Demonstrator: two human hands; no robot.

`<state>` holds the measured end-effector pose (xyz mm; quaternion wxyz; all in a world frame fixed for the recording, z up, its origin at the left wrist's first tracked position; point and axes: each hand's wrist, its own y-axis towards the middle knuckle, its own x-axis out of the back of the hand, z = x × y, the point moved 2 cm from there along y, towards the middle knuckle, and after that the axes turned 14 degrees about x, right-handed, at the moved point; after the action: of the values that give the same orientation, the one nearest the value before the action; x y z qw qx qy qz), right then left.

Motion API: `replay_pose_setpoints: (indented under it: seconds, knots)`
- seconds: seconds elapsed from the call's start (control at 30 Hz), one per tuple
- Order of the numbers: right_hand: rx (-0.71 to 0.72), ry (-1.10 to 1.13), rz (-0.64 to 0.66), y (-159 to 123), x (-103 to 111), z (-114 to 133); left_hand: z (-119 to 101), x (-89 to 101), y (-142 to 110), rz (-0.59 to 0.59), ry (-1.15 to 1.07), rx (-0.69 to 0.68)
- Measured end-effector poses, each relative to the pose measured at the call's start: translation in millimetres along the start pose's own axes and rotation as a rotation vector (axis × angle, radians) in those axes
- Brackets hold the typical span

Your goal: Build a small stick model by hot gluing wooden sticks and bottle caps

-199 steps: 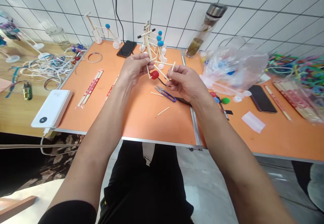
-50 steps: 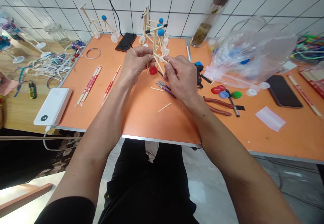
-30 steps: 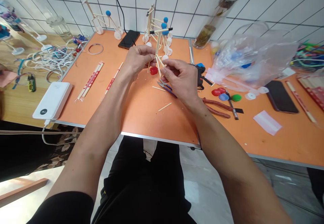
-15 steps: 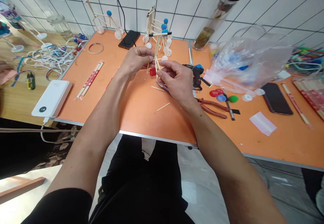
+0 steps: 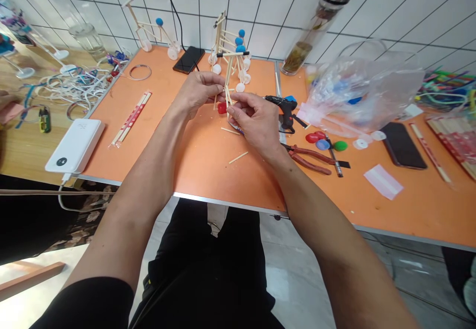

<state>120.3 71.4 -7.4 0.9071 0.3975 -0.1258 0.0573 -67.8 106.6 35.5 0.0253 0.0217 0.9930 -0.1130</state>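
Both my hands hold a model of thin wooden sticks above the orange tabletop (image 5: 201, 180). My left hand (image 5: 197, 93) grips the model's upper part, and my right hand (image 5: 255, 121) pinches its stick ends close by. A red ball (image 5: 222, 108) sits low on the model between my hands. A black-tipped crossbar (image 5: 231, 54) tops the upright sticks (image 5: 227, 79). Purple-handled scissors (image 5: 236, 129) lie almost hidden under my right hand. Loose sticks (image 5: 230, 131) lie just below it.
Behind my hands stands a stick model with blue balls (image 5: 241, 41). To the right are a hot glue gun (image 5: 286, 108), red-handled pliers (image 5: 308, 155), bottle caps (image 5: 323, 144) and a plastic bag (image 5: 362, 91). Wrapped chopsticks (image 5: 131, 119) and a white power bank (image 5: 74, 145) lie left.
My hands have drawn closer together around the model, which now stands more upright than before. My right hand has slid over the scissors, and the view has shifted, bringing the glue gun into sight.
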Motion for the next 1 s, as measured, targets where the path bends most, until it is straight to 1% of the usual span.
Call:
replay_pose_setpoints:
  seconds: [0.17,0.43,0.73,1.0]
  knots:
    - [0.002,0.001,0.003,0,0,1,0,0.0,0,-0.001,-0.008,0.005]
    - [0.055,-0.013,0.013,1,0,-1,5,4.5,10,0.044,0.062,-0.058]
    - [0.037,-0.012,0.021,0,0,-2,5,5.4,12,0.057,0.072,-0.055]
    - [0.076,-0.034,0.03,0,0,-3,6,5.7,12,0.065,0.071,-0.073]
